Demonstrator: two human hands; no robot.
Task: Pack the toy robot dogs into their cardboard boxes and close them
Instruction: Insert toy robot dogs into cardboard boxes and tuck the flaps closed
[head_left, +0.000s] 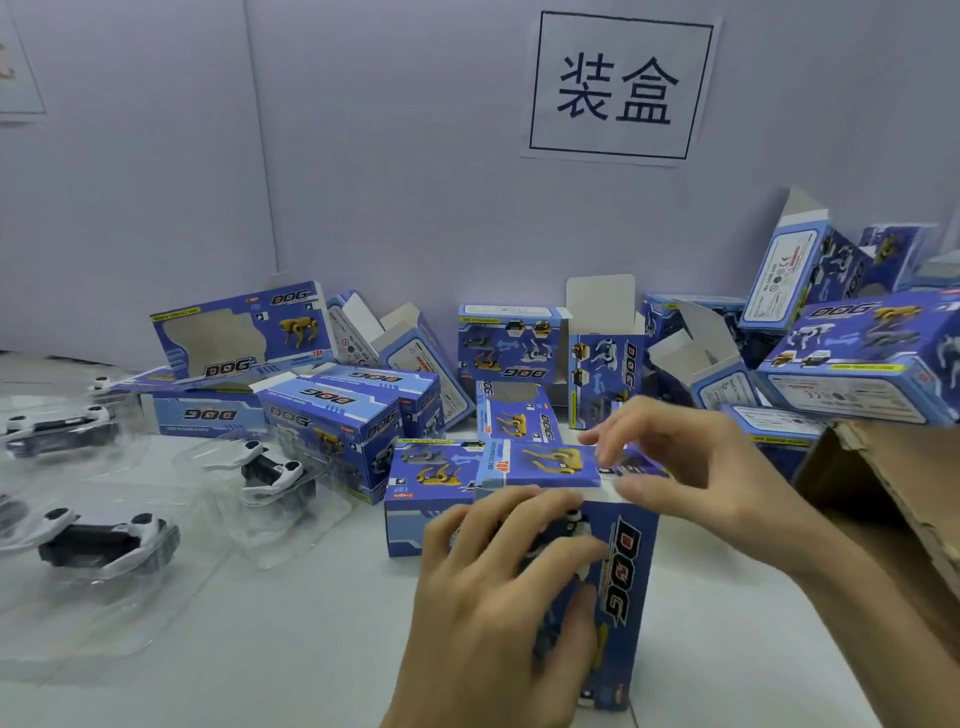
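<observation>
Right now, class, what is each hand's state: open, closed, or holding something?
Left hand: closed, gripping the upright blue box.
Right hand: closed, pinching that box's top flap.

- The box (623, 571) stands before me on the table (260, 649).
- Toy dogs (104, 540) lie in trays (130, 587) to my left.
- More boxes (332, 415) pile behind it; a carton (883, 493) sits right.

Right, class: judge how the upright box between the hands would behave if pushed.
The upright box is tall on a narrow end, so it probably tips if pushed. Its thin card, top flap not yet tucked, likely dents when squeezed.
</observation>
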